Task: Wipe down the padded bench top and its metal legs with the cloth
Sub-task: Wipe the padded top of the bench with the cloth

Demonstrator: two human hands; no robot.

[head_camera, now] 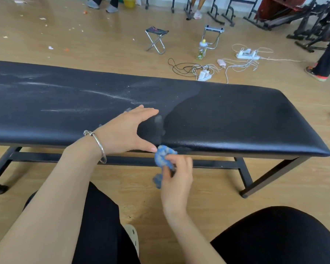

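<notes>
**Blue cloth gripped at the front edge of a dusty black bench**

Bunched tight in the curled fingers and thumb of the right hand (176, 176): a small blue cloth (164, 158), fluffy and flecked with white, slightly blurred, one end hanging below the fist, the top touching the front edge of the padded bench top (236, 115).

Just beside it, the left hand (126, 130), lying on the padding with fingers straight and thumb spread, holding nothing, thumb tip almost against the cloth. On that wrist, a thin silver bangle (99, 146).

Bench top long, black and finely grained. Right part dark and clean-looking; left part streaked with white powder (95, 93), with a curved border between the two just past the left fingertips. Underneath, black metal legs (246, 177) joined by a front rail.

Farther off on the wooden floor (84, 44): a small folding stool (156, 39), a yellow-capped bottle (202, 49) with print too small to read, and white power strips (248, 54) among tangled cables.
</notes>
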